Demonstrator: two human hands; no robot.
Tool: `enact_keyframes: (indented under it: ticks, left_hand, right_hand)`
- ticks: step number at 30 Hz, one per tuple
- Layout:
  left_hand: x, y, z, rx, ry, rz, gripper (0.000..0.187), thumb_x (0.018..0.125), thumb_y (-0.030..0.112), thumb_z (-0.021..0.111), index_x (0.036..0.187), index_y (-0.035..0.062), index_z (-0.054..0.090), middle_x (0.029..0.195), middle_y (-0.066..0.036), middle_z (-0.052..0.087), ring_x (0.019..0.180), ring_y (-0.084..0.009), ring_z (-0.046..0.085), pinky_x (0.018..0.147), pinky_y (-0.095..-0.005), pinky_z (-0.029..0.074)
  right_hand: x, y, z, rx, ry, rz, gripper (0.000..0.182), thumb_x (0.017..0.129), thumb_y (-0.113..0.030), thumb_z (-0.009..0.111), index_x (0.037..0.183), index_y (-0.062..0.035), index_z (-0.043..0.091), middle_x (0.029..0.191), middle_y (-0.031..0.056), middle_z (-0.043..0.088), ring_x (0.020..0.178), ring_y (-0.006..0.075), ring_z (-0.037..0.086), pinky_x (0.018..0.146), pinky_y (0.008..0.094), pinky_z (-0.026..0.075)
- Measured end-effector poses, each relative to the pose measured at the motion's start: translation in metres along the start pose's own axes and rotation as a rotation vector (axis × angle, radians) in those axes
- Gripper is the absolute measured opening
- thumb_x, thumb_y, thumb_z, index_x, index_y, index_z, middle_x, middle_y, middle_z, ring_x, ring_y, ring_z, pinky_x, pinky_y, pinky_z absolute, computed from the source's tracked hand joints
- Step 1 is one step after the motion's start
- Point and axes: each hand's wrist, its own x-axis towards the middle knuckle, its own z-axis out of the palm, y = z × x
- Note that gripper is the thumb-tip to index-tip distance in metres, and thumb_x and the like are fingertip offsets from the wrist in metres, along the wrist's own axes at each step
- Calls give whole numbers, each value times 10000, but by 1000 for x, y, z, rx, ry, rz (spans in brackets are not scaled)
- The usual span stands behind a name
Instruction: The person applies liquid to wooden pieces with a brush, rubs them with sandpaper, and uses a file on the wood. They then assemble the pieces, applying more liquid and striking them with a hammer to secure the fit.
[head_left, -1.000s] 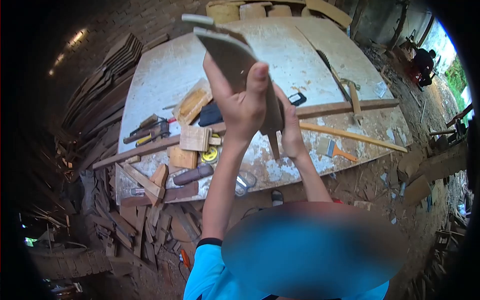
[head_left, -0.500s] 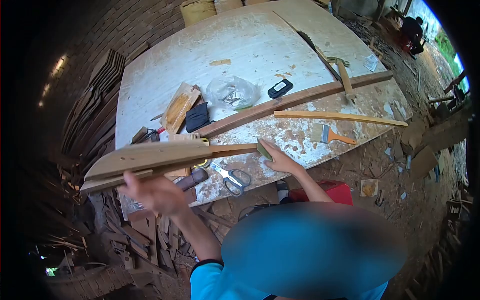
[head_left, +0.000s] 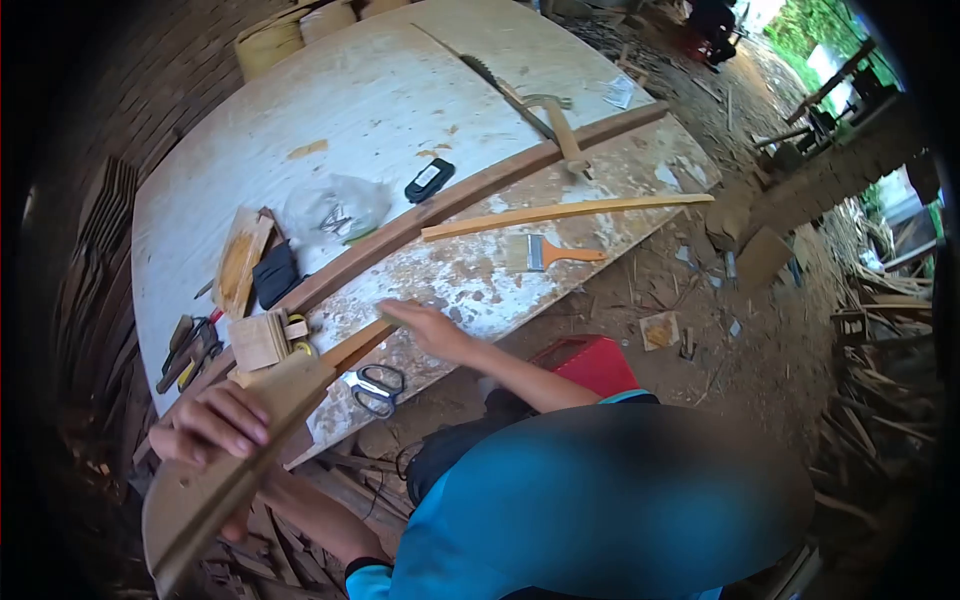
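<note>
Shaped wooden piece (head_left: pixel 288 398) now swung steeper: wide end dropped past the worktop's (head_left: pixel 365 90) near left corner, narrow end over its near edge. Left hand (head_left: pixel 215 428) grips the wide part, fingers now over the top face, seemingly steadying it. Right hand (head_left: pixel 435 332) at the narrow tip; can't tell if that grip is closed. Scissors (head_left: pixel 376 390) at near edge, paintbrush (head_left: pixel 562 254) farther along it.

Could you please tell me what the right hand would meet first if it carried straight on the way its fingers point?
The right hand would probably meet the long brown beam on the table first, though the hand's height is unclear and it might pass above.
</note>
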Motion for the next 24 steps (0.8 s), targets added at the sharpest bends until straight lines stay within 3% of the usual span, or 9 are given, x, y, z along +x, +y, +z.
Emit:
enact_keyframes:
  ticks: [1,5,8,9,13,17,20,23,24]
  left_hand:
    - [3,4,11,21,56,-17,624,570,405,844,929,107,428,787,-83,613,698,-246,627,613,-344,505]
    - [7,4,2,19,-77,-16,600,590,413,829,901,108,417,791,-106,617,683,-260,635,590,-342,509]
    - [3,6,5,39,-19,-6,601,591,417,828,901,105,419,784,-114,614,665,-260,631,581,-345,507]
    - [3,6,8,38,20,-9,602,595,423,824,899,101,416,775,-122,609,663,-261,625,578,-348,505]
    - [2,7,12,92,99,-41,569,642,439,786,907,97,416,753,-90,563,638,-195,571,605,-305,458]
    - [4,7,29,165,270,-70,561,660,413,742,947,75,397,791,-107,499,668,-201,514,637,-321,423]
    - [-1,9,27,214,279,-72,563,651,421,724,945,72,395,788,-102,493,686,-204,516,634,-320,420]
    - [-1,9,33,249,359,-64,562,658,404,708,974,56,399,797,-119,479,696,-213,509,650,-327,415]
    - [0,9,32,266,375,-59,562,660,399,705,982,53,399,799,-123,478,699,-215,507,654,-329,415]
  right_hand:
    - [2,7,-1,-37,-29,102,748,636,164,337,1354,-45,349,1391,152,354,1280,292,350,1094,366,241]
    - [1,-36,10,132,81,-72,756,640,165,340,1358,-72,355,1400,149,340,1311,279,299,1113,393,177]
    - [-6,11,9,43,29,24,759,637,166,341,1361,-64,349,1399,153,342,1306,287,305,1115,383,162]
    - [1,11,2,81,24,139,766,628,173,345,1360,-53,343,1391,158,352,1303,289,309,1114,389,163]
    - [5,-32,2,58,48,-80,619,676,119,402,1287,14,412,1307,222,428,1219,346,411,1034,383,324]
    - [21,38,15,-161,-135,139,627,683,132,401,1298,10,397,1329,224,403,1242,331,391,1060,385,292]
    - [13,-19,6,-37,65,-90,578,679,124,399,1246,24,452,1260,234,471,1184,349,450,1018,405,345]
    - [18,20,6,-115,-108,183,684,673,146,348,1342,6,326,1361,212,366,1268,324,353,1081,377,252]
    - [20,0,10,-79,-49,74,652,689,128,368,1332,21,331,1351,220,374,1257,332,364,1064,380,276]
